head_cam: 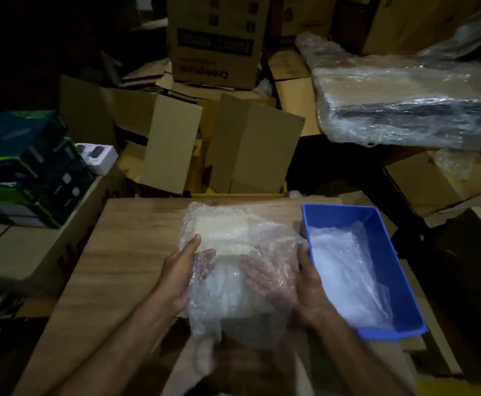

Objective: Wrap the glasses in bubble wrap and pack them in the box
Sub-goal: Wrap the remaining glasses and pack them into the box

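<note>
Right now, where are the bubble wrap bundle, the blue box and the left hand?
bubble wrap bundle [233,238]: head view, on its upper middle, over the pale item inside.
blue box [388,238]: head view, on its right inner wall.
left hand [178,275]: head view, on the back of the hand.

Bare wooden tabletop [125,252] at 9 o'clock of bubble-wrap bundle [233,267]: free. Blue plastic bin [382,252] close at 3, blocking. Upright cardboard boxes [250,144] past far edge at 12.
</note>
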The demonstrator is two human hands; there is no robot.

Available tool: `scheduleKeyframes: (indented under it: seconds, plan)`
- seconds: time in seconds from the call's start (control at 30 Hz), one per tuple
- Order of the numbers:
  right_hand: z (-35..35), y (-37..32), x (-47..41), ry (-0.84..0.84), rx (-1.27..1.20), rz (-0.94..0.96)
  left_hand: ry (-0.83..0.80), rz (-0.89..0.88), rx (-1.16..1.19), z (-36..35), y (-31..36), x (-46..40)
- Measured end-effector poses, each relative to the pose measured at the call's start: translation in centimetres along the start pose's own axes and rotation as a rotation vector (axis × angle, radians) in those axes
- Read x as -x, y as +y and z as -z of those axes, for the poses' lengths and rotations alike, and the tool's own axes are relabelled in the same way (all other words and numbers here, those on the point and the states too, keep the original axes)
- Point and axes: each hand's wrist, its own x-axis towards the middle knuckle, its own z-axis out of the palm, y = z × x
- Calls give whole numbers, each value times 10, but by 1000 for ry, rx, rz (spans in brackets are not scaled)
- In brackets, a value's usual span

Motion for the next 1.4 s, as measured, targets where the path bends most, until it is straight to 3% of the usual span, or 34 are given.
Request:
scheduleKeyframes:
  seconds: [0.1,0.27,0.47,0.57,0.67,0.8,0.9,0.97,1.13,1.27,1.33,1.4]
  plan:
    - [-4,27,-11,149,273,50,95,5,53,14,-9,0]
    - [-3,31,-26,397,623,328,201,-172,-242,47,-8,-3]
    - [15,21,-24,380,1177,568,-78,-157,-272,89,-1,0]
    - [10,13,-12,307,1136,429,-272,-127,-261,106,7,5]
    - [11,6,-3,157,1430,175,-386,-167,-491,115,11,6]
    - [-2,10,-14,235,1821,318,-252,-424,-888,110,12,2]
    - [-4,1,-22,240,1903,383,-168,-518,-1081,115,12,-5]
    - [-10,-11,-21,187,1844,321,-255,-411,-1162,126,21,-6]
    - [-59,-26,-16,-84,1500,218,-761,-48,-1216,104,64,22]
    - [-78,-28,-28,-91,1245,146,-781,-80,-946,53,55,23]
    - [-67,-24,-29,-35,886,48,-705,-176,-847,47,44,19]
    - [-44,-5,-26,-10,330,-49,-561,-210,-687,51,31,15]
